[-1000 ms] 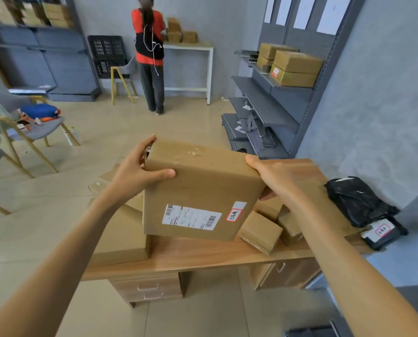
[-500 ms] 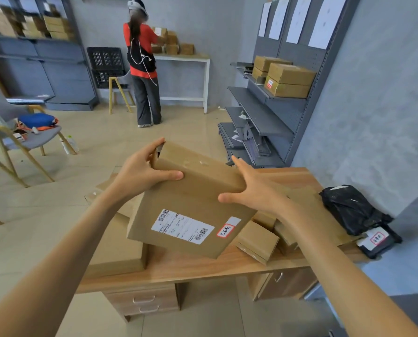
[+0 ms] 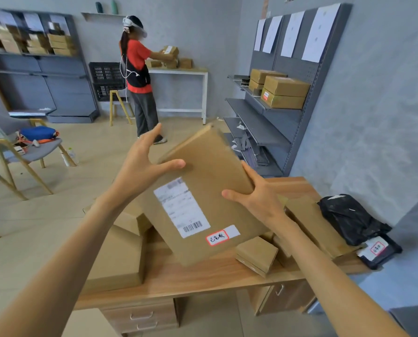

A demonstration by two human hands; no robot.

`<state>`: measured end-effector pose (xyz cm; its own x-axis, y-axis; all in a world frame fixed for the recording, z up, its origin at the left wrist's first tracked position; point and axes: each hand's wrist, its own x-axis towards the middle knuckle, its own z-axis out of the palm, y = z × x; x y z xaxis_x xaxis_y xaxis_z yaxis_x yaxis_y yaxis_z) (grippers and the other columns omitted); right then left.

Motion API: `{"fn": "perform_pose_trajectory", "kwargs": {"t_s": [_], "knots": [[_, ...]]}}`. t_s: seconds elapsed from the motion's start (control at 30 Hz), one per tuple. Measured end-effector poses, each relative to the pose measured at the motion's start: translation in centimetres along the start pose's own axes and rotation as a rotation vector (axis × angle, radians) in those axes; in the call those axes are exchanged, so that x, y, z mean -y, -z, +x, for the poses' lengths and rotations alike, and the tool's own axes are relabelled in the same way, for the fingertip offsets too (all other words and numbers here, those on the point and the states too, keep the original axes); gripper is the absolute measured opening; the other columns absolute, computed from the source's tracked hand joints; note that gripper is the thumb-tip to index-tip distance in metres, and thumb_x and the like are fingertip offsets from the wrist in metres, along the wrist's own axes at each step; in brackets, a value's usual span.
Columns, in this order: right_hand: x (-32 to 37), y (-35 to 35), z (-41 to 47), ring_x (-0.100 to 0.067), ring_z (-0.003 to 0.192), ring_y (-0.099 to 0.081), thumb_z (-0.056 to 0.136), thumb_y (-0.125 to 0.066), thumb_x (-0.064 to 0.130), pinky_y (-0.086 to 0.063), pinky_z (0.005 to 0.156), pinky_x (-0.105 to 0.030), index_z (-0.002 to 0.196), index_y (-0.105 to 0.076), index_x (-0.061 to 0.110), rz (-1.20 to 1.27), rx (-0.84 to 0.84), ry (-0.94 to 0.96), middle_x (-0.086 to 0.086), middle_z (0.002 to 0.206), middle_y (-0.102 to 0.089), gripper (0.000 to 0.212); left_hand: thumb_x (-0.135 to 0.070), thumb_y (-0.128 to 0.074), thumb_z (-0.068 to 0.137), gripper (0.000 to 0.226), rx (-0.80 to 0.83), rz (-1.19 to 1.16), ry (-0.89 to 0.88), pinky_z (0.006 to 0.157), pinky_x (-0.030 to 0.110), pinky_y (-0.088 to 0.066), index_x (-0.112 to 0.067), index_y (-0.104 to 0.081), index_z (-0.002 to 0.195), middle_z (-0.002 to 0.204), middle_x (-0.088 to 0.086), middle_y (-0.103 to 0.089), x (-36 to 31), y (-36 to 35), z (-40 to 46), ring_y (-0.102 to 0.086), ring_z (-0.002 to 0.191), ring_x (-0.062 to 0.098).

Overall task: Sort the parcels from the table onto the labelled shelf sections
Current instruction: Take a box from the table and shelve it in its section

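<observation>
Parcel (image 3: 203,190) held tilted above counter (image 3: 203,276), clear of it, label face toward camera. Left hand (image 3: 139,166) grips its upper left edge, thumb across front, fingers extended behind. Right hand (image 3: 256,198) grips right edge, thumb on front face. Below: large box (image 3: 115,261) at counter's left edge, small box (image 3: 256,256) near front edge, black bags (image 3: 349,220) at right end. Shelf unit (image 3: 276,110) beyond counter's far side carries stacked boxes (image 3: 283,92) on top shelf.
</observation>
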<state>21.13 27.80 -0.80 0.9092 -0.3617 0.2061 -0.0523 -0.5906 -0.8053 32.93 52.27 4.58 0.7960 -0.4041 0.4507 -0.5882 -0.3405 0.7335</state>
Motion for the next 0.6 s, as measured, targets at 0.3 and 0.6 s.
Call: {"fn": "perform_pose_trajectory", "kwargs": {"t_s": [0.3, 0.6], "knots": [[1.0, 3.0, 0.8, -0.003, 0.081, -0.070, 0.044, -0.078, 0.074, -0.052, 0.070, -0.025, 0.097, -0.065, 0.038, 0.488, -0.183, -0.245, 0.023, 0.088, -0.072, 0.065, -0.064, -0.070, 0.064, 0.111, 0.022, -0.212, 0.242, 0.113, 0.036, -0.025, -0.028, -0.013, 0.152, 0.157, -0.008, -0.020, 1.9, -1.2, -2.2, -0.024, 0.142, 0.014], [2.2, 4.3, 0.5, -0.002, 0.068, -0.070, 0.063, -0.073, 0.066, -0.051, 0.049, -0.017, 0.095, -0.063, 0.035, 0.574, -0.195, -0.280, 0.019, 0.080, -0.073, 0.045, -0.038, -0.058, 0.084, 0.040, 0.113, -0.690, 0.305, 0.060, 0.009, -0.051, -0.031, -0.050, 0.123, 0.101, -0.020, -0.071, 0.1, -3.2, -4.4, -0.068, 0.085, -0.003]]}}
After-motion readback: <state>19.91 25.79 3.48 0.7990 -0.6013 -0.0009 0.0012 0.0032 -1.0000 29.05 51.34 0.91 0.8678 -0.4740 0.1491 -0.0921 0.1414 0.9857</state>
